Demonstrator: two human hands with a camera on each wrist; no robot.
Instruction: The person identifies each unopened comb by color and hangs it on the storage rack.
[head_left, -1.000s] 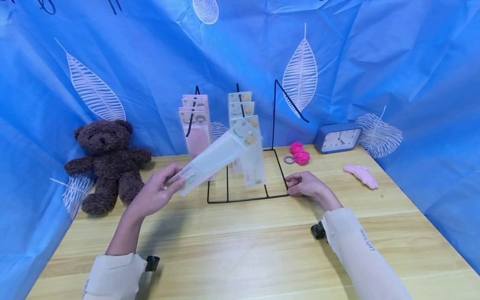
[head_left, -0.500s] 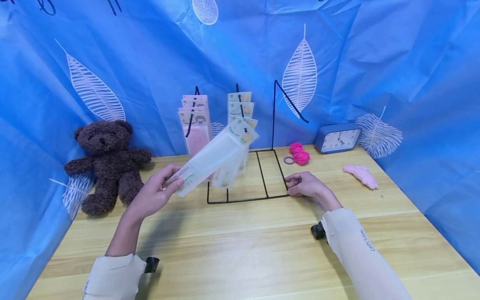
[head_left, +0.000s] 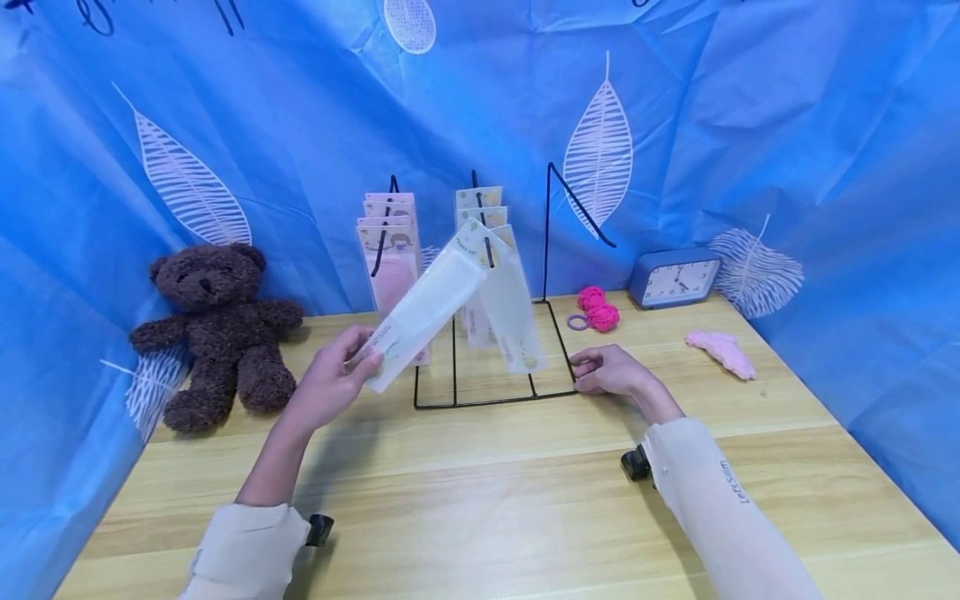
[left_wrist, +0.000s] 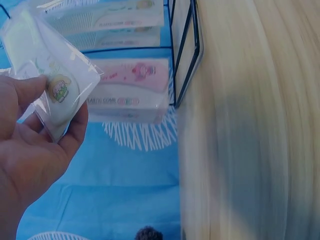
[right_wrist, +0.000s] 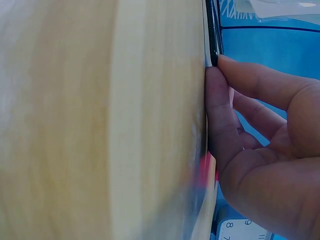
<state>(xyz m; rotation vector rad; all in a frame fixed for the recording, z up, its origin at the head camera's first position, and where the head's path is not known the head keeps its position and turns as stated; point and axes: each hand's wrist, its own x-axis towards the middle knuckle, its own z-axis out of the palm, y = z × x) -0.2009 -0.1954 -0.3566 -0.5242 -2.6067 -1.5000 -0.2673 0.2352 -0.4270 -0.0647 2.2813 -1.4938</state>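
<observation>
My left hand (head_left: 330,383) pinches the lower end of a clear-packaged pale plastic comb (head_left: 435,300) between thumb and fingers. The package slants up to the right, and the tip of the black wire rack's middle hook (head_left: 491,253) shows in front of its top. Behind it on that hook hang several pale packaged combs (head_left: 517,312). Several pink packaged combs (head_left: 393,279) hang from the left hook. My right hand (head_left: 611,369) pinches the front right corner of the rack base (head_left: 495,402); the right wrist view shows thumb and fingertip on the black wire (right_wrist: 213,40).
The rack's right hook (head_left: 581,200) carries nothing. A brown teddy bear (head_left: 217,325) sits at the left. Pink yarn (head_left: 600,312), a purple ring (head_left: 577,322), a blue clock (head_left: 675,279) and a fluffy pink item (head_left: 722,353) lie at the right. Blue cloth hangs behind the table.
My left hand has shifted slightly right and the comb package has risen, its top now at the hook tip. The front hanging pale comb swung left, then back right. The right hand stayed put.
</observation>
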